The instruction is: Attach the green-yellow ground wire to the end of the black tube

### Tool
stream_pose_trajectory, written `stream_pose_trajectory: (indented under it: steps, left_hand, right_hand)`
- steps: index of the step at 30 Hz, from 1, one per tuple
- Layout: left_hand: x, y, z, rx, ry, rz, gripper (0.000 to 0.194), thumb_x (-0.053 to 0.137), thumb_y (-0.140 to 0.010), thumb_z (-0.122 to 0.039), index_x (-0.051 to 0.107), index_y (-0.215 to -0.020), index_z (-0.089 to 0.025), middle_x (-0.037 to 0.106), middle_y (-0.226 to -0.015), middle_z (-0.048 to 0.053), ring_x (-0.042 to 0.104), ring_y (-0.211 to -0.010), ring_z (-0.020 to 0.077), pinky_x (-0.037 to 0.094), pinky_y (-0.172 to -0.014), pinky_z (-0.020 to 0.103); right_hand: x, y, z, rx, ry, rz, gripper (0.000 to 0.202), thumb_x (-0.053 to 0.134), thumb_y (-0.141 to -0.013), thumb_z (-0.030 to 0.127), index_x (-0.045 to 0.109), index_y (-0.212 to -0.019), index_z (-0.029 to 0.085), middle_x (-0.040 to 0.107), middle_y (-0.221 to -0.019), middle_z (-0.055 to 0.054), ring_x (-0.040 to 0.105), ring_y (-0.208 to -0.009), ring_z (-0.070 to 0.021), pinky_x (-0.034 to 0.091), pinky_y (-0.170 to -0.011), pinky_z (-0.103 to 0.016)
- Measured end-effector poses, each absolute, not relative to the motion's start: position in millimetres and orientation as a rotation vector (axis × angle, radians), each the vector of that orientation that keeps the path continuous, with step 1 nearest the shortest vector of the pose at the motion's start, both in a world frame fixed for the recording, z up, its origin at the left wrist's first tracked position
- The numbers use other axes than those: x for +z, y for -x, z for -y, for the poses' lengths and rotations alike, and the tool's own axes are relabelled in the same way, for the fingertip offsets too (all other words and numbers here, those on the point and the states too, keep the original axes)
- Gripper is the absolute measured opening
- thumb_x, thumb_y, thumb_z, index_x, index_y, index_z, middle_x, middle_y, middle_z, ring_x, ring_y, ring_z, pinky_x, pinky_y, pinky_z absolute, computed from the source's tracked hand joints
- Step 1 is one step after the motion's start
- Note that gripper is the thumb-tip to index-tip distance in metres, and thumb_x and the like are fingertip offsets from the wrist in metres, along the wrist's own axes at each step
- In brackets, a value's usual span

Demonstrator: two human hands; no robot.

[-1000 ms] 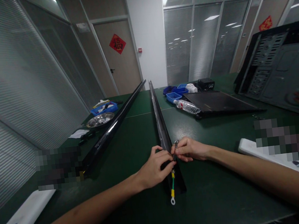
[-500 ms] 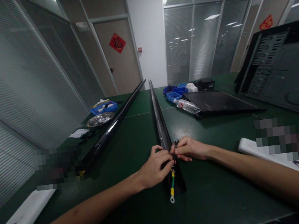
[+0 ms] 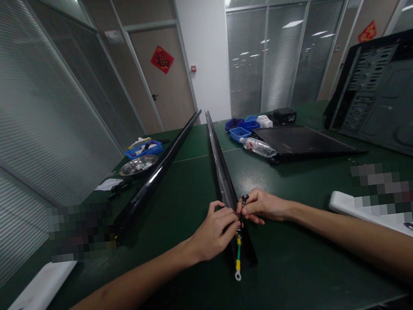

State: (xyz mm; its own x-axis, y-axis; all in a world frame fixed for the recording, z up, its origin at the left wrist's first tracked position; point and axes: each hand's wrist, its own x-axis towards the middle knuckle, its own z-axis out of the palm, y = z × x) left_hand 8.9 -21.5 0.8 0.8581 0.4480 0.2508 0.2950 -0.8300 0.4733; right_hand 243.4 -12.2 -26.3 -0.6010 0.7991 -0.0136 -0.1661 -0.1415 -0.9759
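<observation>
Two black rails (image 3: 222, 173) lie on the green table (image 3: 185, 202); at the near end of one, the right hand (image 3: 259, 206) pinches one wrench (image 3: 245, 198), the left hand (image 3: 217, 229) bends its fingers close beside it (gripping or not, I cannot tell), one green-and-yellow cable (image 3: 239, 253) below

Wrench (image 3: 245, 198) and green wire (image 3: 239, 252) at black rail (image 3: 220, 166)
</observation>
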Motion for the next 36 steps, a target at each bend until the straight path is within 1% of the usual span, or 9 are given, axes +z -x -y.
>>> stream_pose_trajectory:
  steps: [7, 11, 17, 24, 28, 32, 36]
  left_hand:
    - [2.6, -8.7, 22.4, 0.474, -2.611, -0.553, 0.025, 0.040, -0.107, -0.019, 0.065, -0.106, -0.019, 0.069, -0.105, 0.004, 0.061, -0.101, 0.0192, 0.028, -0.110, 0.043]
    - [3.6, -7.8, 22.7, 0.472, -2.607, -0.551, 0.024, 0.040, -0.107, -0.019, 0.065, -0.106, -0.020, 0.069, -0.104, 0.003, 0.061, -0.099, 0.0187, 0.028, -0.109, 0.042]
    - [3.4, -7.5, 22.5, 0.488, -2.616, -0.543, 0.024, 0.042, -0.107, -0.020, 0.064, -0.100, -0.019, 0.068, -0.098, 0.002, 0.061, -0.097, 0.0180, 0.028, -0.108, 0.040]
    - [4.1, -7.8, 22.3, 0.487, -2.624, -0.542, 0.025, 0.041, -0.107, -0.022, 0.065, -0.100, -0.020, 0.068, -0.098, 0.003, 0.061, -0.098, 0.0188, 0.028, -0.108, 0.041]
    - [4.0, -7.9, 21.6, 0.481, -2.601, -0.555, 0.023, 0.043, -0.107, -0.022, 0.066, -0.103, -0.020, 0.070, -0.102, 0.003, 0.062, -0.097, 0.0184, 0.029, -0.108, 0.041]
    - [1.6, -8.2, 20.3, 0.520, -2.579, -0.572, 0.019, 0.047, -0.107, -0.025, 0.065, -0.103, -0.020, 0.069, -0.099, 0.001, 0.062, -0.098, 0.0177, 0.030, -0.108, 0.040]
    - [-0.2, -8.5, 19.3, 0.541, -2.558, -0.572, 0.019, 0.047, -0.108, -0.027, 0.064, -0.104, -0.020, 0.069, -0.100, 0.001, 0.062, -0.101, 0.0177, 0.029, -0.109, 0.039]
  right_hand:
    - [-27.7, -243.2, 10.9, 1.840, 0.764, 1.416, 0.037, 0.091, -0.071, 0.036, 0.076, -0.089, 0.008, 0.068, -0.059, -0.002, 0.059, -0.043, -0.0094, 0.046, -0.037, -0.015]
    - [-27.7, -243.3, 11.2, 1.843, 0.755, 1.413, 0.035, 0.090, -0.072, 0.035, 0.076, -0.089, 0.007, 0.068, -0.059, -0.002, 0.061, -0.045, -0.0098, 0.047, -0.038, -0.015]
    - [-28.3, -243.7, 10.1, 1.846, 0.741, 1.427, 0.031, 0.088, -0.073, 0.030, 0.076, -0.090, 0.008, 0.068, -0.058, -0.001, 0.061, -0.046, -0.0098, 0.047, -0.038, -0.015]
    - [-29.1, -243.7, 10.4, 1.839, 0.729, 1.446, 0.025, 0.086, -0.075, 0.026, 0.076, -0.090, 0.008, 0.068, -0.060, -0.001, 0.061, -0.048, -0.0099, 0.048, -0.039, -0.014]
    - [-29.0, -243.6, 10.5, 1.843, 0.709, 1.435, 0.029, 0.087, -0.077, 0.030, 0.076, -0.091, 0.008, 0.069, -0.061, -0.002, 0.061, -0.047, -0.0092, 0.049, -0.039, -0.014]
    - [-28.4, -243.6, 11.0, 1.834, 0.725, 1.366, 0.035, 0.089, -0.075, 0.038, 0.075, -0.088, 0.008, 0.066, -0.061, -0.001, 0.059, -0.045, -0.0085, 0.047, -0.037, -0.014]
    - [-27.5, -244.0, 12.3, 1.827, 0.711, 1.347, 0.036, 0.089, -0.075, 0.039, 0.074, -0.087, 0.008, 0.066, -0.066, -0.001, 0.060, -0.046, -0.0082, 0.047, -0.037, -0.014]
